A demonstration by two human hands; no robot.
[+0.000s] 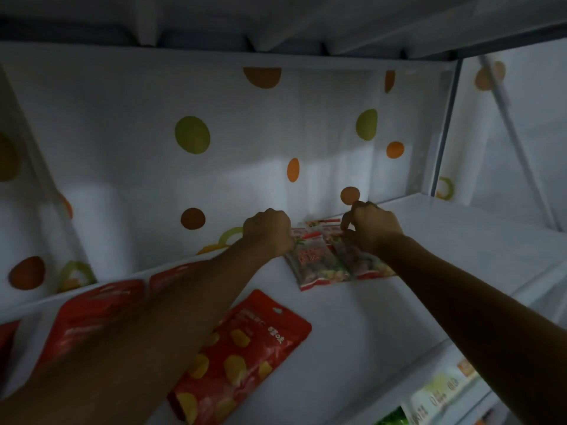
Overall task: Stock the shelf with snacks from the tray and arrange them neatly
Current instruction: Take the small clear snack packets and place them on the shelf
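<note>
At back of shelf (429, 271), 12 o'clock: your left hand (268, 233) grips left snack packet (319, 263), right hand (372, 228) pinches right snack packet (366, 266); square bottom edges level, sides touching, no overlap; red chip pouch (242, 357) waits at 6 o'clock.

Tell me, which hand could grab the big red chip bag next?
Probably the left hand: both hands grip the small packets, but the red chip bag lies right beside the left forearm, farther from the right hand.
</note>
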